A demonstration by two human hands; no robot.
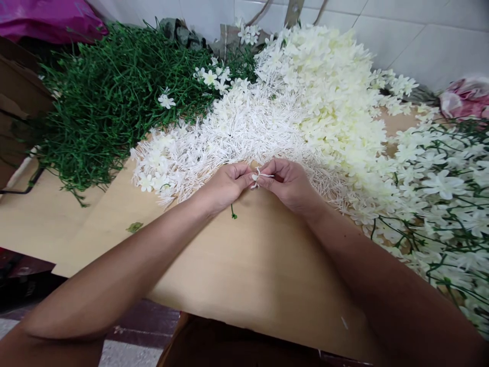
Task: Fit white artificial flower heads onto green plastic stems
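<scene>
Over the middle of the board, my left hand (228, 186) and my right hand (289, 184) meet fingertip to fingertip. Each is closed in a pinch. Between them sits a small white plastic piece with thin prongs (256, 177), pinched by my right fingers. A green plastic stem (234, 214) hangs below my left hand, its upper part hidden by the fingers. Just beyond both hands lies a heap of similar white pronged pieces (244, 130). Cream fabric blossoms (336, 92) are piled behind my right hand.
Green stems (118, 97) form a big heap at the back left. Stemmed white flowers (445, 186) spread along the right side. A brown board (229, 265) covers the table. Behind stands a tiled wall (416, 35); a purple bag (49, 20) sits in the left corner.
</scene>
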